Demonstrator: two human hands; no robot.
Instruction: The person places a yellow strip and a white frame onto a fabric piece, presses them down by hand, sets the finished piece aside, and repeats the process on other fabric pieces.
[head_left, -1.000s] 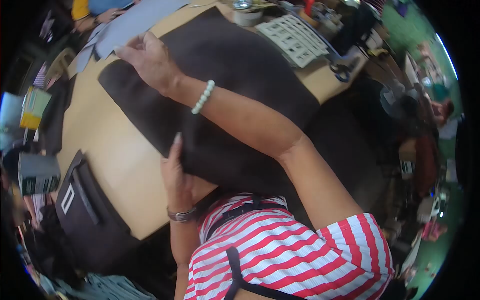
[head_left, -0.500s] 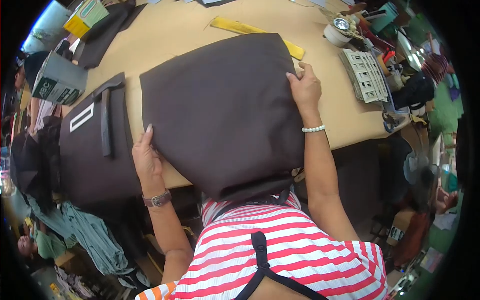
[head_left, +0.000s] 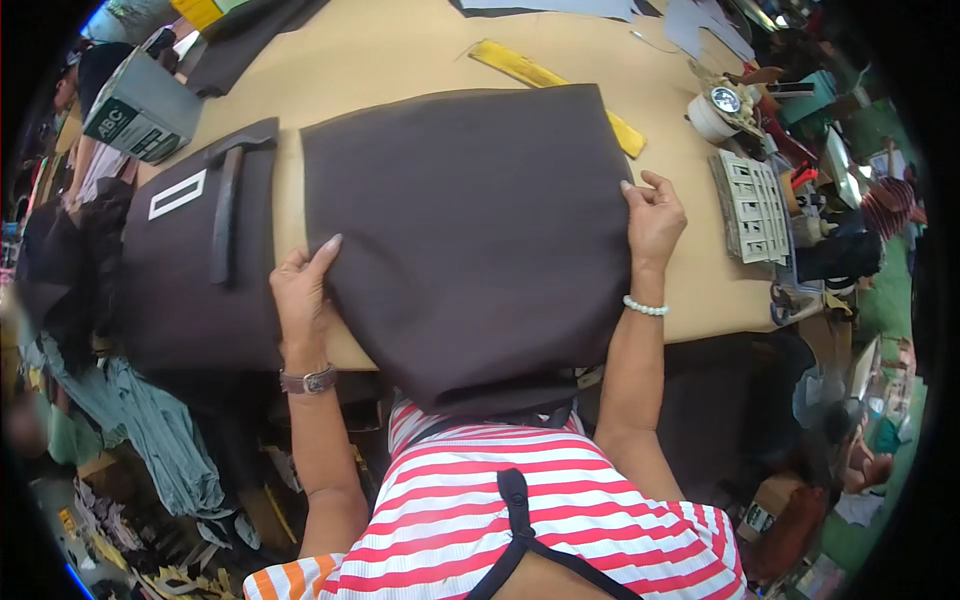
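A large dark brown sheet point(head_left: 470, 220) lies over the table's front edge, its near end sagging against my striped top. My left hand point(head_left: 302, 290) pinches its left edge, thumb on top. At the right edge, my right hand point(head_left: 655, 215) grips the sheet between thumb and curled fingers. Under the far right corner of the sheet runs a yellow strip point(head_left: 510, 62). Left of the sheet lies another dark piece point(head_left: 165, 300), bearing a white rectangular frame point(head_left: 177, 195) and a dark narrow bar point(head_left: 227, 215).
An ABC tin point(head_left: 145, 110) stands at the back left. On the right are a stack of pale slotted templates point(head_left: 757, 210), a white round container point(head_left: 710, 118) and scissors point(head_left: 790, 303). Grey sheets point(head_left: 700, 28) lie at the far edge. A person in stripes point(head_left: 888, 205) is far right.
The sheet's far edge is straighter and its right side has shifted right with my right hand. My left thumb lies further over the left edge. The view has shifted slightly.
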